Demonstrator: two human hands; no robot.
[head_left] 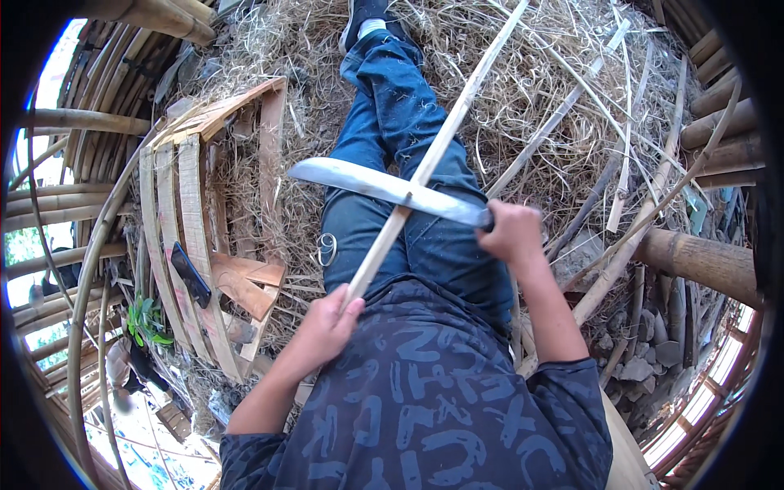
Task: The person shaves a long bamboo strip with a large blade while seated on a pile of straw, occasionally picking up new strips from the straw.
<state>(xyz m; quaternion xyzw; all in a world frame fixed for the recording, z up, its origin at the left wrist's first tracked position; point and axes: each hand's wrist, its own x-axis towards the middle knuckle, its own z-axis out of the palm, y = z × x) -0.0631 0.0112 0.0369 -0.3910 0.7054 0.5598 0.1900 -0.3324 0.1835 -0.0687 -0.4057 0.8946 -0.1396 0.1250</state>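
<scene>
My right hand (514, 233) is wrapped round the dark handle of a machete (351, 175), whose broad, bright blade reaches leftward across my thighs. Closed on the lower end of a long pale bamboo strip (457, 114) is my left hand (328, 327), close to my waist. The strip slants up and away to the right. Blade and strip cross above my jeans (392, 98), with the blade meeting the strip at about its middle. A thin curled shaving (327, 250) lies by my left thigh.
A slatted wooden crate (189, 175) stands at the left, with a dark phone (190, 273) on its slats. Dry shavings (539, 49) cover the ground around my legs. Bamboo poles (694, 263) and loose strips (563, 106) are at the right, near some stones (641, 363).
</scene>
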